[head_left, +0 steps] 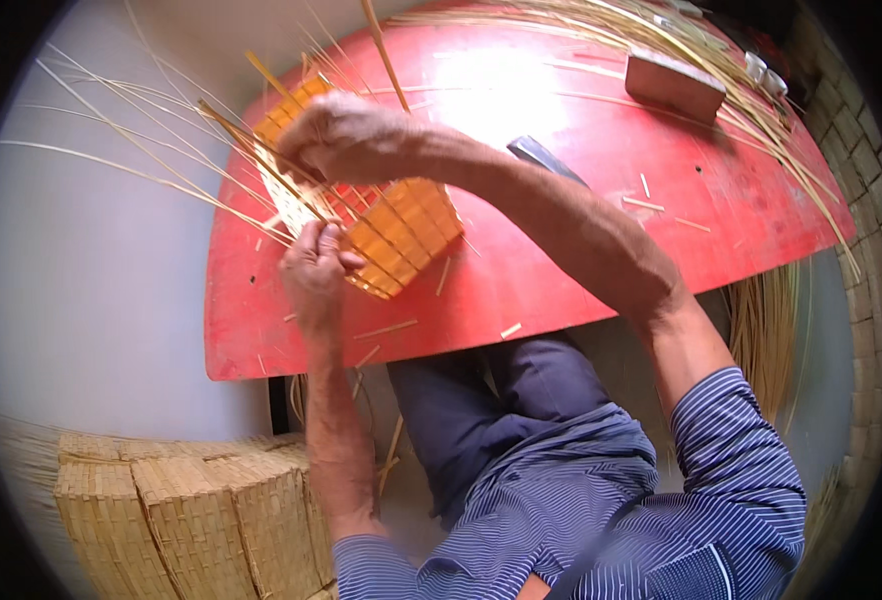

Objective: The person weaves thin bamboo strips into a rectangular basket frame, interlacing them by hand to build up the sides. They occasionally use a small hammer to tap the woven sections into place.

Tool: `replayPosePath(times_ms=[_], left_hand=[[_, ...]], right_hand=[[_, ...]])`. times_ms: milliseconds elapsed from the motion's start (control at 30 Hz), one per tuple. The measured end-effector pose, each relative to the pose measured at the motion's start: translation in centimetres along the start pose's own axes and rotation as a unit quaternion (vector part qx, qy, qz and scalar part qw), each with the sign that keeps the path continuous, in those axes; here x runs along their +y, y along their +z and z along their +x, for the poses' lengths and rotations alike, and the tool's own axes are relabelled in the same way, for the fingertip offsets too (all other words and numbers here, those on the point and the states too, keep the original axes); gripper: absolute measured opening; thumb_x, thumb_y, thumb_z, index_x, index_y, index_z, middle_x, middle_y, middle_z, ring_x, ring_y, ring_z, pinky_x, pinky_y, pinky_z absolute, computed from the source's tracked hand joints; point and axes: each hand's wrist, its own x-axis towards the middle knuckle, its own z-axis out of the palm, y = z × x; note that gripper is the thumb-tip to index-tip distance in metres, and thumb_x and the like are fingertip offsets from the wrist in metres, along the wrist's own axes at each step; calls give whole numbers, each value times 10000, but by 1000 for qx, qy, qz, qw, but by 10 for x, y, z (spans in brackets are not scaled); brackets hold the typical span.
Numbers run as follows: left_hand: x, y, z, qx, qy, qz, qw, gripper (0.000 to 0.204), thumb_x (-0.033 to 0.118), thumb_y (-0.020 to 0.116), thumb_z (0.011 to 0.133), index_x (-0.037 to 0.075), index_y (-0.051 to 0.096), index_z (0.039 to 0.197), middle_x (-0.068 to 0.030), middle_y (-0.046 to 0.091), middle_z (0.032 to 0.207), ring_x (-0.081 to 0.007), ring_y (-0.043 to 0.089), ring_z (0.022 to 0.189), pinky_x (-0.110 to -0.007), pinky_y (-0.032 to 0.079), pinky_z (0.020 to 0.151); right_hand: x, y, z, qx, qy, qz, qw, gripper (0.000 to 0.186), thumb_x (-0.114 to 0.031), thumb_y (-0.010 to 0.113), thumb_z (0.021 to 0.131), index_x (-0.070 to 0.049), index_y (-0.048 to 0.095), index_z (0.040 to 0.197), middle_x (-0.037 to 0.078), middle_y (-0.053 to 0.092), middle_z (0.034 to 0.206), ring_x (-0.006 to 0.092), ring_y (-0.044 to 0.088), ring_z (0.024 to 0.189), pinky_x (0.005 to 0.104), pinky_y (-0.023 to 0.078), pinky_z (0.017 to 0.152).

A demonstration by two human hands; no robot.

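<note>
A partly woven basket [406, 235] with orange-yellow sides and darker upright strips sits on the left part of the red table. Long pale strips [151, 180] fan out from its left side toward the wall. My left hand [316, 262] is closed on the basket's near left edge, thumb and fingers pressed together. Over the far side of the basket, my right hand [336, 135] is bent down with its fingers curled. Its fingertips are mostly hidden, so what they hold cannot be made out. Upright strips [261, 160] stand between the two hands.
The red table [581, 280] carries scattered strip offcuts, a dark flat tool [546, 160] partly behind my right forearm, and a brown block [674, 87] on a bundle of long strips [761, 140]. Stacked woven pieces [191, 510] stand at lower left; more strips [764, 330] hang below the table's right side.
</note>
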Motion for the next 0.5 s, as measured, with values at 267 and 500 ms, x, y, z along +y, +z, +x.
replayPosePath(times_ms=[267, 500], left_hand=[[4, -7, -10, -21, -21, 23, 999, 200, 115, 583, 1029, -12, 686, 1143, -42, 692, 821, -93, 674, 656, -244, 567, 604], [7, -1, -20, 13, 56, 110, 992, 419, -10, 628, 933, -3, 514, 1336, -104, 718, 840, -155, 715, 729, -294, 578, 684]], right_hand=[[-27, 7, 33, -57, 134, 115, 983, 181, -168, 640, 883, -22, 747, 876, 71, 716, 709, 151, 699, 616, 287, 570, 588], [-13, 16, 4, 199, 255, 266, 908, 186, -45, 582, 837, 90, 700, 787, 163, 708, 713, 208, 725, 640, 325, 627, 610]])
